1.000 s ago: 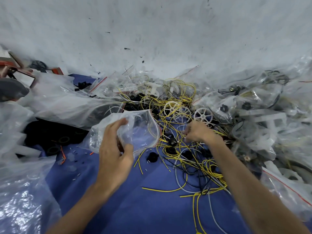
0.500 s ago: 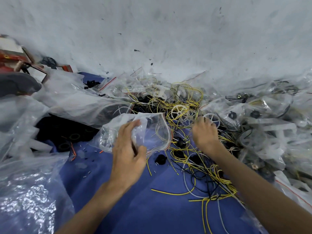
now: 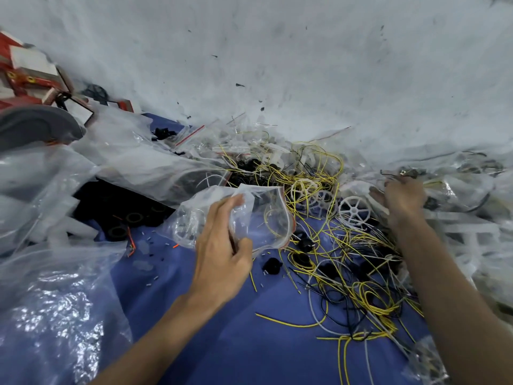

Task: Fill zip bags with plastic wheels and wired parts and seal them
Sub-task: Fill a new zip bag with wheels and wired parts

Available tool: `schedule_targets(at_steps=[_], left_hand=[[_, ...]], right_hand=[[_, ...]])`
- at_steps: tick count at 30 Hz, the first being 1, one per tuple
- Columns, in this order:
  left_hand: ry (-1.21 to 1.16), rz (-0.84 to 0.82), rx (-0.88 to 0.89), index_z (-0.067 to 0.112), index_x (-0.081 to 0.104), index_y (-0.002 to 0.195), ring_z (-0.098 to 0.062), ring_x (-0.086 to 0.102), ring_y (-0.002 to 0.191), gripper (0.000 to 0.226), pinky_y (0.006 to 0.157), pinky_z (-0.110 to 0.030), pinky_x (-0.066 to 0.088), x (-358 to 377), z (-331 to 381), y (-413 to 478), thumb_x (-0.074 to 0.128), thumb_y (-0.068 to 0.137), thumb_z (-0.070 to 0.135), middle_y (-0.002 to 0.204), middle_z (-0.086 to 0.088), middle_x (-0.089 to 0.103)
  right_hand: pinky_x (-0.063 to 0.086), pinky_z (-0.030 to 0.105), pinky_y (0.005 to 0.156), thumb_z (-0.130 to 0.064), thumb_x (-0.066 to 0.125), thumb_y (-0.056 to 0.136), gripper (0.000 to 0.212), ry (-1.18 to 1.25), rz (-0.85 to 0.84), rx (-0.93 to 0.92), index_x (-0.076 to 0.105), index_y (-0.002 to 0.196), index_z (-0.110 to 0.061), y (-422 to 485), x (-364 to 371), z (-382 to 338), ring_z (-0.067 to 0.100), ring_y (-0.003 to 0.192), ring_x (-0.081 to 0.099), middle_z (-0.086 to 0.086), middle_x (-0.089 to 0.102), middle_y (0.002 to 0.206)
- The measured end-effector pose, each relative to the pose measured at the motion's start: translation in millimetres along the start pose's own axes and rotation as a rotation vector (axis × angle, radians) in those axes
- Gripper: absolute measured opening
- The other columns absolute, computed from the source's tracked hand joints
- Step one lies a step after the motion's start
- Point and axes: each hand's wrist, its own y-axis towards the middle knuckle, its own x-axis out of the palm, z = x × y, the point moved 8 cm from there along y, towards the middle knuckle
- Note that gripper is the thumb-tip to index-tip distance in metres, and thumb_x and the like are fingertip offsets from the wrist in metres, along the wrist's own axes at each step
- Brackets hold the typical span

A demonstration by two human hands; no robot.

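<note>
Yellow wires [image 3: 361, 287] and a white wheel [image 3: 354, 209] clutter the blue cloth [image 3: 236, 343]. Over it our left hand [image 3: 222, 245] pinches the zip bag [image 3: 263, 218], lying crosswise, mouth gaping right toward them; our right hand [image 3: 402, 200] we cannot tell.

Soft even light, plastic glare lower left, wide-angle edge bending

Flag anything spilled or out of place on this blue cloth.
Tiny black and white bits lie scattered loose on the blue cloth beside the zip bag, like spillage. One yellow wire piece lies apart from the wire tangle.
</note>
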Motion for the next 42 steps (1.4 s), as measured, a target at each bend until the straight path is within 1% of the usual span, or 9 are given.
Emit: schedule_targets(at_steps=[2, 5, 10, 15, 20, 27, 33, 39, 42], left_hand=[[-0.001, -0.004, -0.005, 0.012, 0.052, 0.122, -0.001, 0.042, 0.053, 0.052, 0.066, -0.027, 0.036, 0.7, -2.0, -1.4, 0.045, 0.071, 0.006, 0.123, 0.008, 0.051], [0.016, -0.016, -0.001, 0.015, 0.051, 0.122, -0.003, 0.043, 0.054, 0.052, 0.064, -0.025, 0.036, 2.3, -2.6, -2.7, 0.045, 0.072, 0.007, 0.122, 0.009, 0.05], [0.018, -0.028, -0.006, 0.017, 0.051, 0.123, -0.007, 0.043, 0.05, 0.053, 0.058, -0.016, 0.033, 2.1, -4.8, -2.4, 0.045, 0.071, 0.009, 0.118, 0.012, 0.048], [0.011, -0.008, -0.041, 0.017, 0.051, 0.124, -0.008, 0.042, 0.05, 0.055, 0.058, -0.026, 0.036, -0.8, -11.1, -0.2, 0.045, 0.07, 0.008, 0.118, 0.012, 0.049], [0.009, -0.005, -0.046, 0.015, 0.052, 0.123, -0.008, 0.041, 0.05, 0.057, 0.057, -0.025, 0.036, -0.5, -11.3, 0.2, 0.043, 0.067, 0.008, 0.118, 0.009, 0.052], [0.011, 0.023, -0.009, 0.023, 0.052, 0.12, -0.011, 0.047, 0.059, 0.054, 0.051, -0.011, 0.035, -5.9, -12.7, 4.5, 0.043, 0.07, 0.006, 0.12, 0.005, 0.053], [-0.037, 0.042, -0.017, 0.029, 0.05, 0.121, -0.012, 0.047, 0.059, 0.055, 0.049, -0.017, 0.038, -12.5, -16.3, 8.3, 0.043, 0.071, 0.008, 0.123, 0.004, 0.054], [-0.016, 0.026, -0.046, 0.037, 0.047, 0.122, -0.009, 0.048, 0.061, 0.057, 0.054, -0.018, 0.04, -13.4, -20.9, 9.0, 0.043, 0.073, 0.009, 0.106, -0.021, 0.057], [-0.027, 0.051, -0.046, 0.043, 0.048, 0.117, -0.016, 0.049, 0.063, 0.058, 0.058, -0.029, 0.042, -14.5, -20.9, 8.7, 0.043, 0.073, 0.007, 0.118, -0.004, 0.057]], right_hand=[[0.047, 0.034, 0.07, 0.002, 0.046, 0.084, 0.028, -0.505, 0.073, -0.207, 0.06, 0.107, 0.005, -5.5, -0.9, -8.8, 0.037, 0.094, 0.061, 0.025, 0.062, 0.104], [0.04, 0.028, 0.066, -0.006, 0.051, 0.084, 0.015, -0.985, -0.455, -0.296, 0.061, 0.072, -0.002, -27.9, 56.3, 21.6, 0.026, 0.073, 0.053, 0.017, 0.059, 0.08], [0.031, 0.027, 0.052, -0.03, 0.054, 0.089, 0.039, -1.005, -0.612, -0.289, 0.038, 0.058, -0.012, -33.7, 101.5, 45.1, 0.017, 0.053, 0.037, 0.006, 0.039, 0.06], [0.04, 0.042, 0.1, -0.041, 0.047, 0.093, 0.043, -1.081, -0.717, -0.293, 0.055, 0.109, -0.002, -62.4, 141.9, 75.0, 0.038, 0.117, 0.044, 0.021, 0.032, 0.139], [0.017, 0.06, 0.109, -0.04, 0.049, 0.088, 0.051, -1.238, -0.662, -0.267, 0.044, 0.132, -0.014, -71.7, 140.0, 67.6, 0.039, 0.136, 0.02, 0.017, 0.023, 0.147], [0.014, 0.05, 0.108, -0.047, 0.054, 0.086, 0.053, -1.239, -0.976, -0.588, 0.048, 0.128, -0.015, -146.8, 175.9, 36.6, 0.033, 0.128, 0.037, 0.014, 0.044, 0.132], [0.029, 0.041, 0.103, -0.04, 0.045, 0.088, 0.037, -1.107, -0.85, -1.076, 0.048, 0.123, -0.028, -207.6, 194.0, 26.3, 0.022, 0.121, 0.045, -0.001, 0.054, 0.125], [0.036, 0.038, 0.099, -0.019, 0.047, 0.09, 0.033, -0.802, -1.021, -0.756, 0.056, 0.121, -0.017, -159.7, 162.3, 12.2, 0.026, 0.112, 0.054, 0.008, 0.062, 0.117], [0.042, 0.027, 0.089, -0.021, 0.056, 0.09, 0.036, -0.8, -1.031, -0.565, 0.056, 0.125, -0.015, -116.9, 136.2, 16.8, 0.022, 0.109, 0.055, 0.007, 0.06, 0.122]])
